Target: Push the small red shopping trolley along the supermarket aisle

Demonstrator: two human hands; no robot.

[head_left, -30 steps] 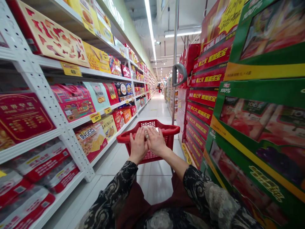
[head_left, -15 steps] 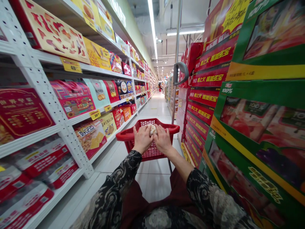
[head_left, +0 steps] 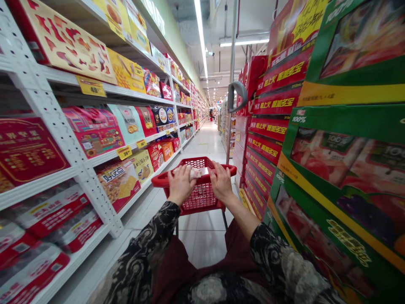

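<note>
A red plastic shopping cart (head_left: 202, 198) with a lattice basket is directly in front of me. My left hand (head_left: 182, 183) is curled over the left part of its handle, and a small crumpled whitish thing (head_left: 196, 172), mottled with colour, sticks out from under its fingers. I cannot make out whether it is a cloth or a packet. My right hand (head_left: 221, 180) wraps round the right part of the handle, fingers bent over the bar. Between the hands a pale strip of the handle shows. The palms and the undersides of the fingers are hidden.
White shelves (head_left: 79, 169) with boxed snacks and yellow price tags line the left side. Stacked red drink cartons (head_left: 268, 126) and green juice boxes (head_left: 335, 156) stand close on the right. A metal pole (head_left: 232, 46) with a grey handle rises beyond the cart. The tiled aisle (head_left: 205, 139) runs ahead.
My hands were close together over the whitish thing and have moved apart. The left slid left with the thing, now spread flatter along the handle; the right shifted right onto the handle.
</note>
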